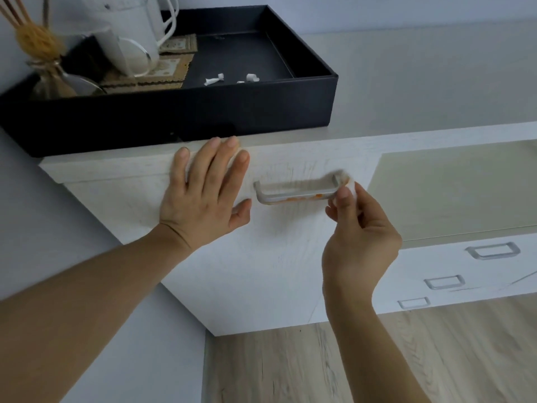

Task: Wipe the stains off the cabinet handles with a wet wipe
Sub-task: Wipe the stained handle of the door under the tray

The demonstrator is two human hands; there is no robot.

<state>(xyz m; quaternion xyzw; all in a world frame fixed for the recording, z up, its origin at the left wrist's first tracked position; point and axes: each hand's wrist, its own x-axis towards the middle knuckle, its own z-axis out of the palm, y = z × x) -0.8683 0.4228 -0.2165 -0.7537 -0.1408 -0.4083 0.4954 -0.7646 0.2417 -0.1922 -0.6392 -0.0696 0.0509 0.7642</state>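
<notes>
A silver cabinet handle (290,196) with orange stains along its lower edge is fixed to the white cabinet door (261,271). My right hand (359,237) pinches a small white wet wipe (350,186) against the handle's right end. Flat on the door's upper left, fingers spread, lies my left hand (206,193), just left of the handle.
A black tray (203,112) on the cabinet top holds a white jug, a reed diffuser bottle, coasters and used wipe scraps (215,80). Lower right are white drawers with three more silver handles (492,251). Wooden floor lies below.
</notes>
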